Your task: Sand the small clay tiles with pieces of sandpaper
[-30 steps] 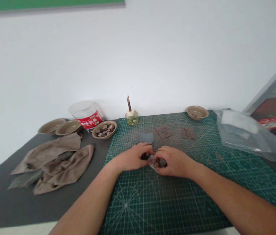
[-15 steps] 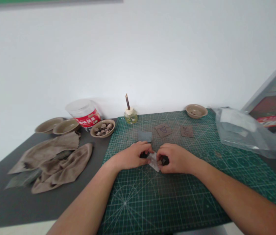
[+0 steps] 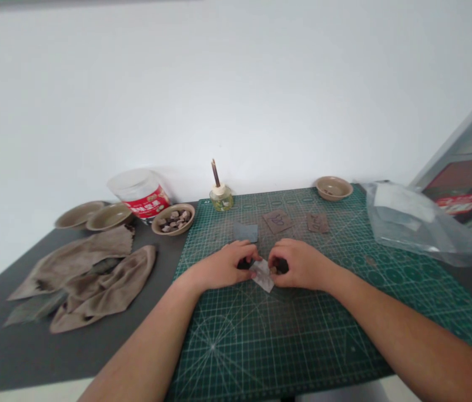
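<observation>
My left hand [image 3: 233, 265] pinches the left edge of a small pale sheet, apparently sandpaper [image 3: 263, 276], between thumb and fingers. Against the sheet's right side, my right hand [image 3: 296, 264] grips a small brown stone [image 3: 273, 270], mostly hidden by the fingertips. Both hands are low over the green cutting mat [image 3: 252, 346]. Just beyond them lie a blue-grey square of sandpaper [image 3: 246, 231] and two brown squares, the left brown square [image 3: 277, 221] and the right brown square [image 3: 317, 223], with handwritten marks.
A bowl of brown stones [image 3: 173, 220] sits left, beside a clear tub with a red label [image 3: 147, 204] and two bowls [image 3: 77, 215]. Brown cloths [image 3: 105, 290] cover the left table. At the back are a reed diffuser [image 3: 221, 198], a small bowl [image 3: 334, 188] and a plastic bag [image 3: 420, 223].
The right hand and stone have shifted slightly up over the pale sheet, and more of the sheet shows. My left hand keeps its pinch. The whole view has shifted slightly.
</observation>
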Motion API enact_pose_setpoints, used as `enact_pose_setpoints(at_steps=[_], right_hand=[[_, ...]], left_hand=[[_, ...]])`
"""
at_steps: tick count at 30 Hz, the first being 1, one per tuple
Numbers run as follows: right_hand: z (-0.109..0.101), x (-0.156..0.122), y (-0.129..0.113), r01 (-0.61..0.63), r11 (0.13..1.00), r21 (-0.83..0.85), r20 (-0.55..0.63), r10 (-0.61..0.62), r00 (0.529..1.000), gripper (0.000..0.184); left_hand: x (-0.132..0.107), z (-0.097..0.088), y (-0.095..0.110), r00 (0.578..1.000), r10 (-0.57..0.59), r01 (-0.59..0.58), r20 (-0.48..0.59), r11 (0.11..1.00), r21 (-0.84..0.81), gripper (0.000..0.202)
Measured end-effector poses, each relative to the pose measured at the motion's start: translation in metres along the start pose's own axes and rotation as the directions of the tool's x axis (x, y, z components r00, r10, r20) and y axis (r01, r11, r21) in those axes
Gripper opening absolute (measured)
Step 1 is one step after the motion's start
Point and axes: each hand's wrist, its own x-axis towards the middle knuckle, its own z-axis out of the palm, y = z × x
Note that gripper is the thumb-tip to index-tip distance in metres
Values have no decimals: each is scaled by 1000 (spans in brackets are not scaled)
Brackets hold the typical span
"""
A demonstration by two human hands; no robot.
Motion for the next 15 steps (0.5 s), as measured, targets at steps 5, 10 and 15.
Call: enact_pose_setpoints(at_steps=[5, 10, 15], right_hand=[[1, 0, -1, 64, 997, 51, 29, -66, 997, 14], [2, -1, -3, 30, 1000, 8, 6, -30, 1000, 13], [-5, 0, -4, 4, 964, 266, -12, -1, 1000, 16]], left_hand=[[0, -1, 1, 1000, 8, -8, 6, 1000, -2, 19], [0, -1, 1, 1000, 8, -8, 8, 1000, 0, 19], [0, -1, 0, 1000, 6, -6, -3, 1000, 1, 18]])
